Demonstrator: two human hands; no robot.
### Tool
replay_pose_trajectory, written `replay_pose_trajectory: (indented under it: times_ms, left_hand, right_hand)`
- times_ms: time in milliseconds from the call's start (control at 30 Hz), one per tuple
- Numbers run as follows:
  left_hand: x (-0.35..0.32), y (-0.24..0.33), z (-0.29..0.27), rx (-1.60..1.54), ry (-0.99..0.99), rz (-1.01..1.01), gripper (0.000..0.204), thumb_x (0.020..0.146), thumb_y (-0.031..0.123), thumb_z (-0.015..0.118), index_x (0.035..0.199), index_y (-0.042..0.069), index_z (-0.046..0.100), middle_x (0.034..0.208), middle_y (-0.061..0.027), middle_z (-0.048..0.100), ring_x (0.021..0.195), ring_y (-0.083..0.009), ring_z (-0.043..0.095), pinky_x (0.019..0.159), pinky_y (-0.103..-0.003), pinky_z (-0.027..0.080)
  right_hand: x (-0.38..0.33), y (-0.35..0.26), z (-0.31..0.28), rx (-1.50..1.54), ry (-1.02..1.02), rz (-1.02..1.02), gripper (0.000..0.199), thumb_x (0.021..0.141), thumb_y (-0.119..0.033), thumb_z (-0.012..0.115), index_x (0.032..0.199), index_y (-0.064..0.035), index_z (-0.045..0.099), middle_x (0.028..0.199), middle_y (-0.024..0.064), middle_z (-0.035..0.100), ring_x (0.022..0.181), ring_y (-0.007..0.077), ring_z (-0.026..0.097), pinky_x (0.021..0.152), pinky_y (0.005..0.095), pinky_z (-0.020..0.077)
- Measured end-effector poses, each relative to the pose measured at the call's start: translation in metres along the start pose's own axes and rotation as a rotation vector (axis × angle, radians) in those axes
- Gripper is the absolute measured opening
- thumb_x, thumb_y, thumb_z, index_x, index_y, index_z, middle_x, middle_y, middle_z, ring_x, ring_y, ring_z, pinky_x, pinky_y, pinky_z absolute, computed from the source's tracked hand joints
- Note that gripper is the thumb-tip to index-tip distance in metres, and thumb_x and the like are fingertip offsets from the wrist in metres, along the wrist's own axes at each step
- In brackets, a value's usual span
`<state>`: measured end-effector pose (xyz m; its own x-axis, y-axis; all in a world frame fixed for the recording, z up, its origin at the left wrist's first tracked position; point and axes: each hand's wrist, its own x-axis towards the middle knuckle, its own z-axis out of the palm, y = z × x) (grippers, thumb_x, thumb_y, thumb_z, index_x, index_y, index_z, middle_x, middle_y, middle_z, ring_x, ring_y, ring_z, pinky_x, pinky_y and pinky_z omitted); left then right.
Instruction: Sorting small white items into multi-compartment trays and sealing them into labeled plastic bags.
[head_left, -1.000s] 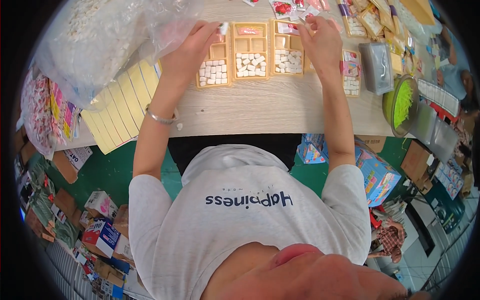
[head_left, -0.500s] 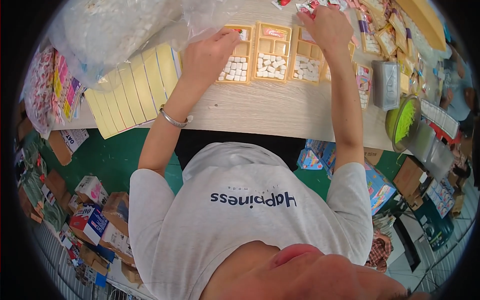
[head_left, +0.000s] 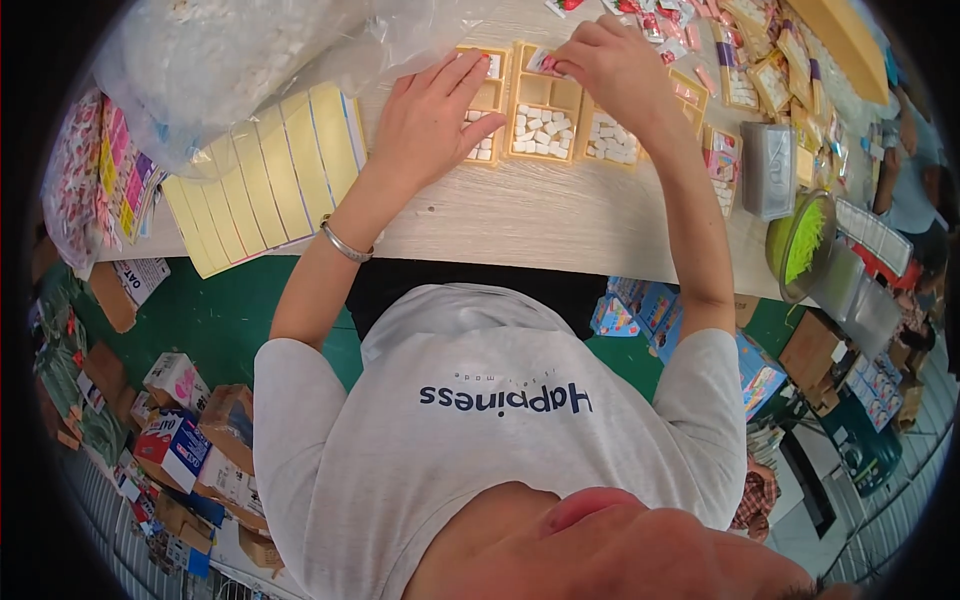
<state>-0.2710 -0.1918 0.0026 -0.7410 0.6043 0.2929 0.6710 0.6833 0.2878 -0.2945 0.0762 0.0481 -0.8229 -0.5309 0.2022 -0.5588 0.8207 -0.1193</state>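
Several yellow compartment trays stand in a row at the table's far side, with small white pieces in their near sections. My left hand (head_left: 425, 120) lies open and flat over the left tray (head_left: 490, 98), its fingers stretched out and hiding much of it. At the middle tray (head_left: 563, 93), my right hand (head_left: 622, 78) pinches a small red-and-white sachet (head_left: 542, 61) at the far compartment. White pieces (head_left: 542, 132) fill that tray's near section. My right hand and forearm partly cover another tray, whose white pieces (head_left: 608, 140) show beneath.
Loose sachets (head_left: 672, 22) and packed trays (head_left: 770, 80) crowd the far right. A grey container (head_left: 768, 170) and a bowl of green shreds (head_left: 803, 240) stand at the right edge. A clear plastic bag (head_left: 230, 70) and yellow striped sheets (head_left: 265, 185) occupy the left.
My right hand has come left and nearer, from the loose sachets to the middle tray, now with a sachet. My left hand has spread flat over the left tray.
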Motion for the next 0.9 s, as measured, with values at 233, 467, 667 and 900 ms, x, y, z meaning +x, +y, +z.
replay_pose_trajectory:
  times_ms: [233,467,667,900]
  left_hand:
    - [0.022,0.015,-0.002,-0.197,0.037,-0.057,0.061,0.092,0.047,0.068,0.135,0.005,0.061,0.141,-0.0077,0.059,0.13,-0.0261,0.055,0.108,-0.046,0.041]
    - [0.041,0.056,0.026,0.061,-0.047,0.032,0.076,0.089,0.06,0.065,0.14,0.003,0.057,0.15,-0.0095,0.051,0.14,-0.0312,0.043,0.117,-0.055,0.029]
    - [0.044,0.062,0.025,-0.006,-0.086,0.053,0.081,0.089,0.062,0.064,0.143,0.002,0.054,0.155,-0.0099,0.046,0.145,-0.0307,0.039,0.118,-0.056,0.027]
    - [0.047,0.062,0.031,0.025,-0.171,0.072,0.08,0.094,0.058,0.06,0.151,0.005,0.043,0.159,-0.0108,0.041,0.15,-0.0302,0.033,0.121,-0.056,0.025]
  right_hand:
    - [-0.011,0.037,-0.014,0.105,0.143,0.585,0.021,0.088,-0.026,0.07,0.093,-0.0066,0.075,0.093,0.0077,0.072,0.092,0.0272,0.067,0.08,0.0391,0.0526]
    - [-0.005,0.056,-0.003,-0.127,-0.121,0.648,0.027,0.083,-0.032,0.069,0.082,-0.0049,0.074,0.08,0.0176,0.071,0.078,0.0368,0.069,0.072,0.0481,0.0555]
    - [-0.043,0.075,-0.055,0.179,0.248,0.459,0.017,0.084,-0.02,0.074,0.086,-0.0033,0.071,0.09,0.0163,0.068,0.092,0.0345,0.066,0.08,0.0432,0.0524]
    - [-0.107,0.091,-0.073,-0.092,-0.065,0.296,0.016,0.085,-0.025,0.072,0.087,-0.0084,0.071,0.09,0.0065,0.069,0.089,0.03,0.063,0.081,0.0401,0.0507]
